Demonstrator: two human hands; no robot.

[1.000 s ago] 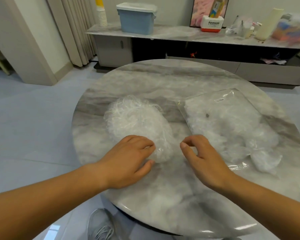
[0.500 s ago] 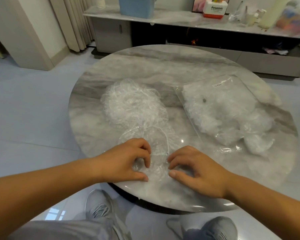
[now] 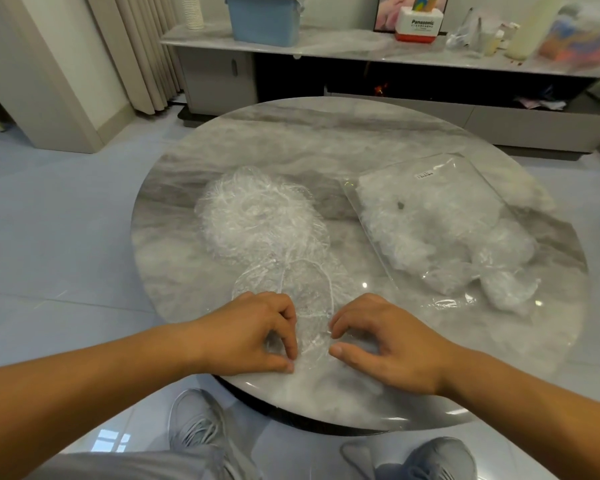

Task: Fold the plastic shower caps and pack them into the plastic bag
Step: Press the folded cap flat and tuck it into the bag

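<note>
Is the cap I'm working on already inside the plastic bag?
No: the shower cap lies on the table between the left hand and right hand, apart from the plastic bag at right.

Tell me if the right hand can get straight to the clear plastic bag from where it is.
Probably yes. The right hand sits at the near table edge, pinching a thin transparent shower cap. The clear plastic bag lies further back to its right, with only bare round marble tabletop between; it must drop the cap first.
</note>
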